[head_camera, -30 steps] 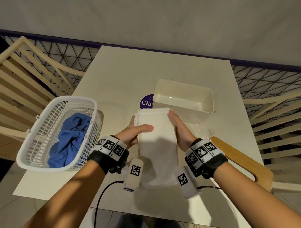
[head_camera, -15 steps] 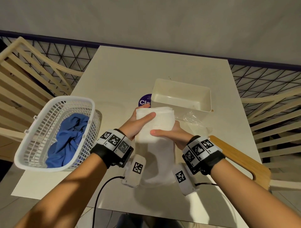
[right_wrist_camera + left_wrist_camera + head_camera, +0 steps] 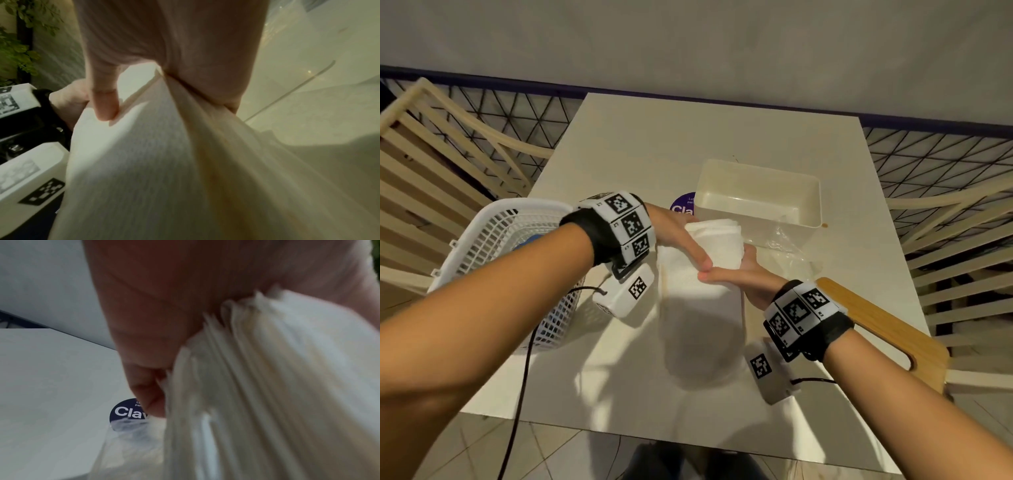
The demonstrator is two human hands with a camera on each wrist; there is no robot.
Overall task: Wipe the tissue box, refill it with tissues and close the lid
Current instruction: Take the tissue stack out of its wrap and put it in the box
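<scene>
The tissue stack (image 3: 714, 240) is clamped from both sides just in front of the open tissue box (image 3: 756, 198), the left hand (image 3: 674, 233) wrapped round its left edge and the right hand (image 3: 743, 274) round its right, thumbs meeting on top. Squeezing it so likely keeps the loose sheets together and narrow enough for the box. The wooden lid (image 3: 887, 325) lies off to the right on the table (image 3: 688, 144), which leaves the opening free.

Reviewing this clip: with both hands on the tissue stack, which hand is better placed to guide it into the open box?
Probably the right hand. It grips the tissue stack on the side nearer the open tissue box, which sits ahead and right. The left hand grips the stack's far side from the box, so it would likely just support.
</scene>
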